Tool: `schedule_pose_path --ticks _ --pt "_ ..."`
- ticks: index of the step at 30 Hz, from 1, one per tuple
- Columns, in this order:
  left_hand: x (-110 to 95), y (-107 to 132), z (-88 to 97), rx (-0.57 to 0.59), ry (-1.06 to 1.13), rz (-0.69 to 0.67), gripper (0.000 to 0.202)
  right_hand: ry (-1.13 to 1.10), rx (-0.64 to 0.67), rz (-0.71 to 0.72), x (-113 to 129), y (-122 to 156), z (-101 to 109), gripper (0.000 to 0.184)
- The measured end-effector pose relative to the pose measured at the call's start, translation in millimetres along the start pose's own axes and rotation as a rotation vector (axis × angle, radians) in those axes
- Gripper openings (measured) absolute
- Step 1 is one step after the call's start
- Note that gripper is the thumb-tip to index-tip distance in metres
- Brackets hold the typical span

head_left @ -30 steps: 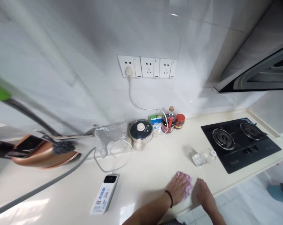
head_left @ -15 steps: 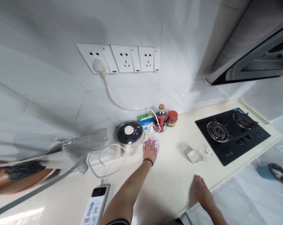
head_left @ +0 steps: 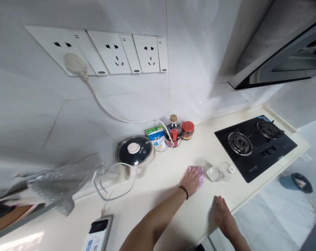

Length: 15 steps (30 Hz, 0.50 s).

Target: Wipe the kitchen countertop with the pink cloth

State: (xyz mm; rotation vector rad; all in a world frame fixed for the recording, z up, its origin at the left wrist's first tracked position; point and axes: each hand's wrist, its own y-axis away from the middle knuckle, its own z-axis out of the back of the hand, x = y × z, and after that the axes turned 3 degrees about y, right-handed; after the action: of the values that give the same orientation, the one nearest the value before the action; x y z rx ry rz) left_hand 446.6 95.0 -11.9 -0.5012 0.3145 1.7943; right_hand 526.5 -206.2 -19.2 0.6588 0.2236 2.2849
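My left hand (head_left: 191, 181), a black band on its wrist, presses down on a pink cloth (head_left: 200, 172) on the cream countertop (head_left: 173, 216), fingers curled over it. The cloth touches a clear plastic bottle (head_left: 220, 172) that lies on its side just to the right. Nearer the counter's front edge, my right hand (head_left: 223, 216) rests flat with fingers stretched out and nothing in it.
A black gas hob (head_left: 254, 146) is set in the counter at right, under a range hood (head_left: 278, 59). At the wall stand a small lidded pot (head_left: 135, 153), a packet, a sauce bottle (head_left: 173, 134) and a red-lidded jar (head_left: 187, 129). A power bank (head_left: 97, 237), cables and bubble wrap (head_left: 58, 177) lie left.
My left hand has slid the pink cloth from beside the pot rightward and toward me, up to the clear bottle. My right hand has stayed flat near the edge.
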Motion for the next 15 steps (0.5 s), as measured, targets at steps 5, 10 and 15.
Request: schedule_pose_path --ticks 5,10,15 --pt "65.2 -90.1 46.0 -0.049 0.03 0.304 0.061 -0.014 0.009 0.033 -4.3 2.0 -2.9 0.095" --pt "73.4 -124.5 57.6 -0.065 0.039 0.425 0.064 -0.031 0.0 0.028 -0.1 5.2 1.6 0.097" --pt "23.2 -77.7 22.1 -0.01 0.02 0.247 0.061 -0.039 0.02 0.019 5.5 5.0 7.7 0.097"
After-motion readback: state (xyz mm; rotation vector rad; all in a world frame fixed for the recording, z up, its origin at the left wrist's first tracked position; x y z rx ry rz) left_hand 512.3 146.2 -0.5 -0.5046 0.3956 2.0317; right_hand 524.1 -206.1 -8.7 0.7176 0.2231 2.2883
